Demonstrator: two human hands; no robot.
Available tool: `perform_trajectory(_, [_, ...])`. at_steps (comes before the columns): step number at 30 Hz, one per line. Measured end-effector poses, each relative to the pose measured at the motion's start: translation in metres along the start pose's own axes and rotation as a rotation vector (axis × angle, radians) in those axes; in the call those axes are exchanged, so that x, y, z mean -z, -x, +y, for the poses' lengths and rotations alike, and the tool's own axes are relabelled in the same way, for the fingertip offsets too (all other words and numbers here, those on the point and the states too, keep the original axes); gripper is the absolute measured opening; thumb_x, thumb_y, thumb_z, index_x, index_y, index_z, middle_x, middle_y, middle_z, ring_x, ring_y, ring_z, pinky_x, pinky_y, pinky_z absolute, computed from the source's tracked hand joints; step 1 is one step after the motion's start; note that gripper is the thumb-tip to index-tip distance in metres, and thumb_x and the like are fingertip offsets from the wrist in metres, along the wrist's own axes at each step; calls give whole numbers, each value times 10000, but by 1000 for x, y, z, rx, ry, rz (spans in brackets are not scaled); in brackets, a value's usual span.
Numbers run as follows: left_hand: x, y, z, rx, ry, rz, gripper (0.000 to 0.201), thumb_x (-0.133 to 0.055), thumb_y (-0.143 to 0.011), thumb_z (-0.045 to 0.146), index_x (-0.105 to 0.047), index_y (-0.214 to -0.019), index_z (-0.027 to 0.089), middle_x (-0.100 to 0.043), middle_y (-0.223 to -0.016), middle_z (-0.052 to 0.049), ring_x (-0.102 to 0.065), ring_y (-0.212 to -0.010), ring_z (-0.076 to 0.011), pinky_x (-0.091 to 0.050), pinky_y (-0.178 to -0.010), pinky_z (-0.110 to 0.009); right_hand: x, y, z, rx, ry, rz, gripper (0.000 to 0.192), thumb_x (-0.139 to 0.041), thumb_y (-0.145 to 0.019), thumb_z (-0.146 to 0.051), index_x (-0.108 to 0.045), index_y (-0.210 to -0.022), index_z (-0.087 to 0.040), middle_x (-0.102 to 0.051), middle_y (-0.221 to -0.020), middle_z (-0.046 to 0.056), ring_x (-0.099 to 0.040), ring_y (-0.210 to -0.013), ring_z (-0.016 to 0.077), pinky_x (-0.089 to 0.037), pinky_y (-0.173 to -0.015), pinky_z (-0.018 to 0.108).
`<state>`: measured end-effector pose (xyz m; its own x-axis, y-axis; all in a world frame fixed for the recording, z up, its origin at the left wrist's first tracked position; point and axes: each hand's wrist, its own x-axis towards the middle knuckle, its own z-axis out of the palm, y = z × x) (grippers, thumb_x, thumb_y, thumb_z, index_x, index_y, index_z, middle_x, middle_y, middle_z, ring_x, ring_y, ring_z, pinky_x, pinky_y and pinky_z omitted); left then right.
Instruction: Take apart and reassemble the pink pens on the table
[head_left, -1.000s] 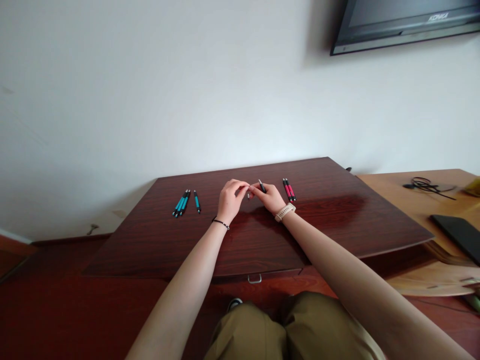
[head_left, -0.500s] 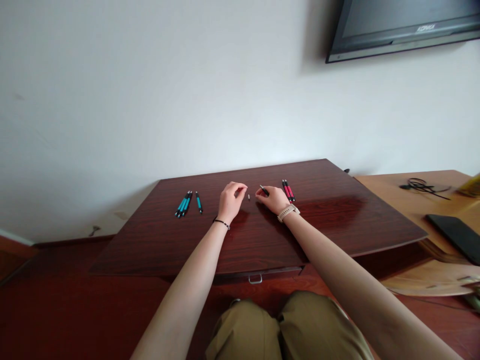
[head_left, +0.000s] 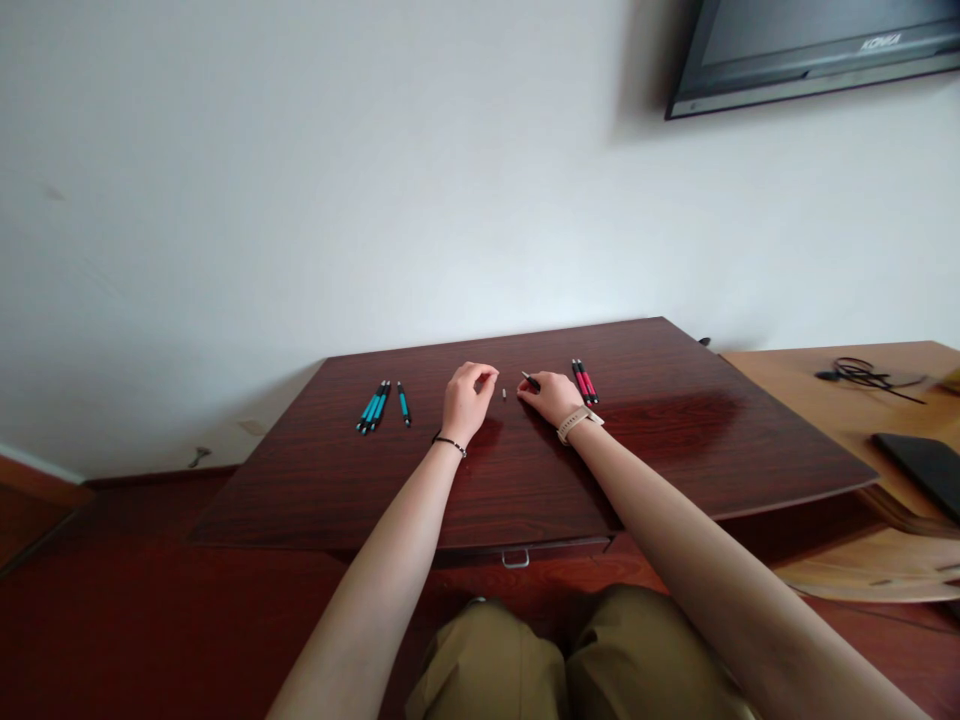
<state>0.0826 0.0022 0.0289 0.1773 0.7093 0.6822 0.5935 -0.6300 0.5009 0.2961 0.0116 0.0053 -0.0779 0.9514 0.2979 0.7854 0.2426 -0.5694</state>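
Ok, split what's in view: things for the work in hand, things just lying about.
Seemingly part of the work:
- dark pen or pen part in the right hand
- small silvery piece between the hands
- blue pens
- pinkish-red pens

Apparently just lying about:
- black cable
- flat dark object

The worktop [head_left: 697, 460] looks like grained wood, glossy in patches; its drawer handle [head_left: 515, 565] looks like smooth metal. The blue pens [head_left: 373, 407] and pink pens [head_left: 582, 380] look plastic, with metallic-looking ends. The trousers [head_left: 495, 655] are matt cloth, the wall [head_left: 375, 200] smooth and matt.
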Motion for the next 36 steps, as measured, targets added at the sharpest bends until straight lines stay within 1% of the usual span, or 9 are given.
perform_trajectory(7, [-1,1,-2,-7,-11,2,119,-636,-1023,212,-748,-986,223,-752,-1013,-59,-683,-936,-200,-534,-848,-325,-2,-1,2,1,-77,27,90,-805,-852,-345,-842,-869,-264,-809,-870,69,-730,-836,259,-518,-780,327])
perform_trajectory(11, [-1,0,-3,0,6,0,120,-637,-1021,216,-749,-978,220,-752,-1012,-59,-680,-935,-198,-531,-842,-319,1,0,2,-3,-89,15,115,-810,-855,-335,-845,-931,-257,-804,-869,61,-730,-823,253,-519,-772,327])
perform_trajectory(16, [4,1,0,3,10,53,119,-631,-1015,214,-744,-979,210,-745,-1004,-68,-670,-943,-204,-528,-850,-325,4,4,6,-54,-267,106,277,-736,-921,-449,-821,-1034,-211,-780,-841,57,-703,-779,228,-505,-752,319])
perform_trajectory(20, [9,4,4,1,-32,143,127,-609,-1022,213,-730,-984,208,-734,-980,-71,-652,-935,-207,-515,-878,-336,7,5,8,-85,-456,171,536,-503,-1018,-629,-820,-959,-201,-726,-745,43,-667,-719,209,-486,-728,310])
perform_trajectory(24, [9,8,15,1,-52,157,137,-597,-1019,212,-719,-958,208,-729,-945,-63,-641,-894,-203,-505,-880,-335,9,8,6,-90,-599,233,672,-446,-982,-764,-791,-897,-194,-656,-691,23,-622,-688,190,-467,-694,294])
perform_trajectory(27, [6,16,35,48,13,91,146,-586,-1029,243,-718,-975,211,-745,-966,-61,-658,-866,-190,-510,-830,-312,13,16,0,-121,-774,258,701,-460,-932,-833,-750,-869,-198,-575,-656,-2,-531,-602,161,-419,-583,277])
perform_trajectory(29, [3,25,54,104,70,28,160,-577,-1040,276,-713,-981,215,-761,-974,-52,-668,-831,-179,-509,-794,-300,16,24,-7,-162,-928,271,681,-500,-903,-848,-722,-867,-205,-522,-643,-24,-432,-524,132,-341,-495,270])
perform_trajectory(33, [-4,43,89,217,114,-260,253,-549,-1056,343,-695,-886,226,-717,-776,-6,-649,-689,-166,-478,-693,-279,26,40,-29,-233,-1248,240,618,-600,-863,-829,-692,-911,-220,-439,-612,-66,-244,-441,91,-195,-415,273])
perform_trajectory(36, [-9,52,108,238,110,-353,367,-505,-1081,415,-669,-812,227,-696,-732,-14,-644,-667,-176,-453,-665,-277,34,48,-46,-261,-1410,266,609,-573,-883,-840,-661,-944,-240,-381,-619,-79,-193,-438,89,-176,-402,276])
